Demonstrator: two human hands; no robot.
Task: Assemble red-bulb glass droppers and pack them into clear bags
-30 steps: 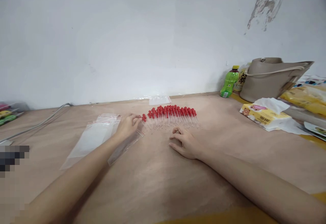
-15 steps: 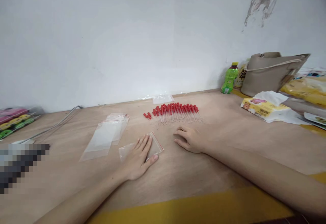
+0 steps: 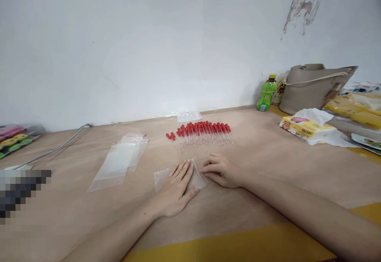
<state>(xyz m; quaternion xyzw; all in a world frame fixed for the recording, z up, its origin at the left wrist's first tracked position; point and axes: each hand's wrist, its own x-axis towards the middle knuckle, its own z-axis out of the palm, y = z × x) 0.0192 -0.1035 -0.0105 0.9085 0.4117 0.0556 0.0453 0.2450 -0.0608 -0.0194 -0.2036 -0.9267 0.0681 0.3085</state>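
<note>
My left hand [image 3: 177, 188] lies flat with its fingers spread, pressing on a clear zip bag [image 3: 198, 178] with a red-lined edge. At that red edge, my right hand [image 3: 222, 170] has its thumb and fingers brought together; whether they grip the bag's edge is too small to tell. Beyond the hands, several red-capped droppers [image 3: 202, 129] with thin clear stems lie side by side in a row. More clear zip bags [image 3: 120, 160] overlap on the left. Another bag [image 3: 189, 116] rests by the wall behind the droppers.
On the right are a green bottle [image 3: 267, 93], a grey-beige bag [image 3: 312, 89], a yellow tissue box [image 3: 306, 129] and yellow packages [image 3: 357, 107]. A grey cable [image 3: 67, 143] and colourful packs [image 3: 14, 139] are at the left.
My left hand has slid right with the zip bag beneath it. My right hand's fingers have closed together and now meet the bag's red edge.
</note>
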